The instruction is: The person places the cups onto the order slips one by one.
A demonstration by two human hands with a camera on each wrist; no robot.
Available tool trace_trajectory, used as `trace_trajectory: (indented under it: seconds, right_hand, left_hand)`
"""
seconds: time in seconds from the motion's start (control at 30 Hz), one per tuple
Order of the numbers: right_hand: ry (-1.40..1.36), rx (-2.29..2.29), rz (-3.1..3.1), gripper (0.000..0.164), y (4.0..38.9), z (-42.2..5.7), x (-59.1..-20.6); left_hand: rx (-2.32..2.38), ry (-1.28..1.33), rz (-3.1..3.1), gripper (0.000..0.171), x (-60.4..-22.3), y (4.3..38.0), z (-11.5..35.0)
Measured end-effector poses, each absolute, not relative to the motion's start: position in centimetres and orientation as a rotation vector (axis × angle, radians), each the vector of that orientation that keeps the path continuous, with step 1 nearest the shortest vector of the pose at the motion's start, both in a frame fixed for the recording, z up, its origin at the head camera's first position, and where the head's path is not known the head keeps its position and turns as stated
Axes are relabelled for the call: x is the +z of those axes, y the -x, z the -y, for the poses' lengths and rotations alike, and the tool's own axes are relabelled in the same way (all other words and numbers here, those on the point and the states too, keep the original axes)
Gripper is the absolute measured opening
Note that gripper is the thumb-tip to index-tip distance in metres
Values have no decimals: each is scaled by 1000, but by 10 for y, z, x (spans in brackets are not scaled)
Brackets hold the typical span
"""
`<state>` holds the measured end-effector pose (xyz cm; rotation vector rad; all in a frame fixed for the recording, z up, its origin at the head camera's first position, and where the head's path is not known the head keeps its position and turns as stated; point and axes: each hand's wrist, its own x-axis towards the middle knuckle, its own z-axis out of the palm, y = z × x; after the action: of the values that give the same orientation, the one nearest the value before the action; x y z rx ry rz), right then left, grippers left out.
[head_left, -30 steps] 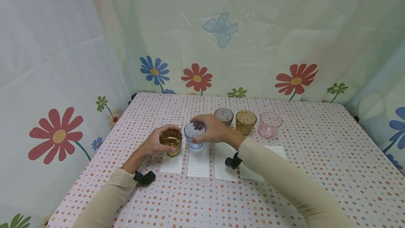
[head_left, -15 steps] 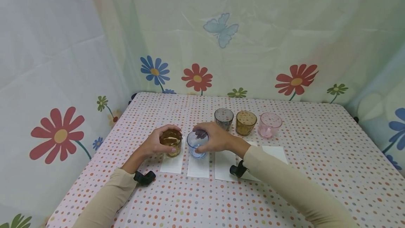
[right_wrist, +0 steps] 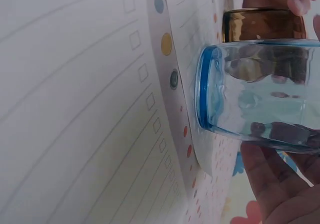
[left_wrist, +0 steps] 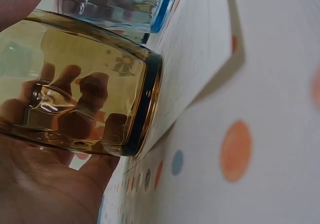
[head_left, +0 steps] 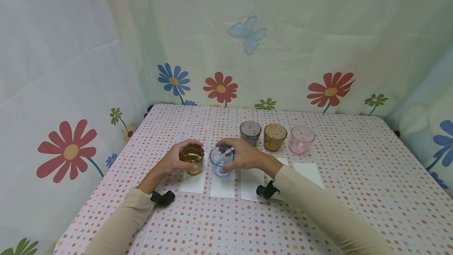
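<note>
My left hand (head_left: 174, 159) grips an amber glass (head_left: 192, 164), thumb on the near side and fingers round the back. The left wrist view shows the amber glass (left_wrist: 95, 84) upright with its base at a sheet of lined paper (left_wrist: 200, 44). Just to its right, my right hand (head_left: 244, 154) holds a clear blue glass (head_left: 222, 164) by its sides, thumb in front and fingers behind. In the right wrist view the base of the blue glass (right_wrist: 240, 92) stands at the second paper sheet; several fingers (right_wrist: 270, 179) show behind it.
Behind my right hand stand a grey glass (head_left: 250, 131), a second amber glass (head_left: 275, 139) and a pink glass (head_left: 301, 141) in a row. More paper sheets (head_left: 252, 186) lie to the right, partly under my right forearm. A dotted cloth (head_left: 198, 227) covers the table.
My right hand has brought the blue glass slightly toward me and down onto the second sheet, then it stays nearly still. The left hand keeps its hold on the amber glass.
</note>
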<state>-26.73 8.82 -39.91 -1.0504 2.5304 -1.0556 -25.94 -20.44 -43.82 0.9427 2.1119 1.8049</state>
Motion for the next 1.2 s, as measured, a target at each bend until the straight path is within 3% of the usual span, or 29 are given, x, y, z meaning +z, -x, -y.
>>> trace_trajectory:
  seconds: [0.13,0.4,0.63,1.2]
  right_hand:
    - [1071,-1075,-2529,87,266,-90,-398]
    - [1191,-1272,-2614,57,268,-94,-394]
    - [1133,-1169,-2985,45,273,-101,-388]
    - [671,-467,-3255,75,302,-136,-384]
  left_hand:
    - [1810,-946,-2110,70,-437,259,207]
    - [1794,-933,-2132,69,-434,259,207]
    - [1821,-956,-2101,68,-438,259,206]
    - [1821,-975,-2084,68,-440,258,204]
